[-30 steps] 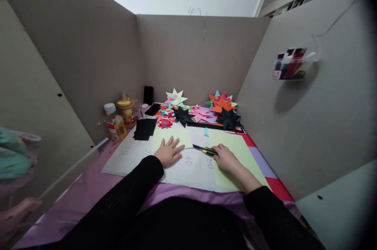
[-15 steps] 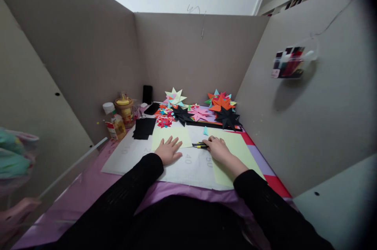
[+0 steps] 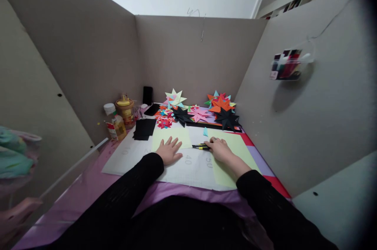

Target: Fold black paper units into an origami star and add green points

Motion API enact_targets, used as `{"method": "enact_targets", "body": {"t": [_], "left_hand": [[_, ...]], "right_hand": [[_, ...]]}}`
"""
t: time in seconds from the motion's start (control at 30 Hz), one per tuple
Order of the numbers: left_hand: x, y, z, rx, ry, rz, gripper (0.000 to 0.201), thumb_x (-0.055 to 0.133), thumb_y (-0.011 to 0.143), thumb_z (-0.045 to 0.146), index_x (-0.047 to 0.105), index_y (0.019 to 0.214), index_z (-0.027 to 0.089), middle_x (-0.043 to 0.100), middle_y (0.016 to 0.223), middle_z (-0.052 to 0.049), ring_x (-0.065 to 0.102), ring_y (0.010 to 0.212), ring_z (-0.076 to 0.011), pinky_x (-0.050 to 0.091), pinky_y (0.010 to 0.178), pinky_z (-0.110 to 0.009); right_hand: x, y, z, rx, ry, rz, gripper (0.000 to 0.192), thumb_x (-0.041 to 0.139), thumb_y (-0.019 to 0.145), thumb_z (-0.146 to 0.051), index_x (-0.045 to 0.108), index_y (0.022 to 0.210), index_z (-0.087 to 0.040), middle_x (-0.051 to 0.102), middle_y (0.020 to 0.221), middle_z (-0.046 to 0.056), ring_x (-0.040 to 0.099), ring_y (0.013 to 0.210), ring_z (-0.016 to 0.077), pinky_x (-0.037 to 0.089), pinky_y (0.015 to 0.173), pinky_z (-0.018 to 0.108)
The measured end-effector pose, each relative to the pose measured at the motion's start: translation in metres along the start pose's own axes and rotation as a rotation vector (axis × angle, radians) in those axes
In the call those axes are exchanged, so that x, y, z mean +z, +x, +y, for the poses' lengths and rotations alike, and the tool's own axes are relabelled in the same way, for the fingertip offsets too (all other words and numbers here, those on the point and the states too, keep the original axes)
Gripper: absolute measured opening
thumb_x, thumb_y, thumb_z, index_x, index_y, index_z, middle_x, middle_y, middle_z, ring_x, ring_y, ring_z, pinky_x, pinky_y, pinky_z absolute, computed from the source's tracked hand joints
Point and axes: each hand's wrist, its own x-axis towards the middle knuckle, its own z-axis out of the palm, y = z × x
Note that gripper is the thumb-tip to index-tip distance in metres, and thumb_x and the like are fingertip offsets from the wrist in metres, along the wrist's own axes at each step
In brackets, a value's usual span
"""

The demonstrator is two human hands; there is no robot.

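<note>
My left hand (image 3: 169, 151) lies flat with its fingers spread, pressing on the lower edge of a pale yellow sheet of paper (image 3: 165, 135). A yellow-and-black utility knife (image 3: 201, 146) lies at the sheet's right edge, its thin dark end pointing left. Curled around the knife's right end is my right hand (image 3: 220, 150), with part of the tool hidden under the fingers. Beneath the right hand and wrist rests a larger pale yellow sheet (image 3: 241, 149). Just above the knife sits a small turquoise paper piece (image 3: 205, 131). Both sheets lie on a white mat (image 3: 176, 173) with printed numbers.
Folded paper stars (image 3: 199, 114) crowd the back of the table. Black paper squares (image 3: 144, 129) lie on the mat's left, near a glue bottle (image 3: 118, 126), a yellow-lidded jar (image 3: 126, 111) and a black phone (image 3: 152, 109). Grey panels (image 3: 200, 57) enclose three sides.
The view has shifted slightly. Both hands stay almost in place, the left flat on the paper and the right at the utility knife.
</note>
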Motion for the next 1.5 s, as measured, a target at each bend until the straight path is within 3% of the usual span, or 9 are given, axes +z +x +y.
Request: {"method": "enact_targets", "body": {"t": [0.53,1.5], "left_hand": [[0.002,0.002,-0.001,-0.001,-0.018,0.002,0.068,0.029,0.09,0.061,0.025,0.148,0.027,0.02,0.157,-0.009,0.013,0.143,-0.0377,0.016,0.105,-0.066],[0.002,0.002,-0.001,-0.005,-0.018,-0.016,0.068,0.026,0.089,0.063,0.023,0.149,0.029,0.019,0.157,-0.008,0.011,0.143,-0.0363,0.015,0.106,-0.065]], "right_hand": [[-0.003,-0.003,-0.005,-0.02,-0.003,-0.012,0.034,0.048,0.086,-0.016,0.061,0.115,-0.027,0.055,0.109,0.01,0.051,0.1,0.0242,0.029,0.081,0.034],[-0.005,-0.016,-0.028,0.003,-0.04,-0.023,0.034,0.046,0.089,-0.02,0.057,0.121,-0.026,0.056,0.111,0.012,0.053,0.099,0.026,0.032,0.079,0.034]]}}
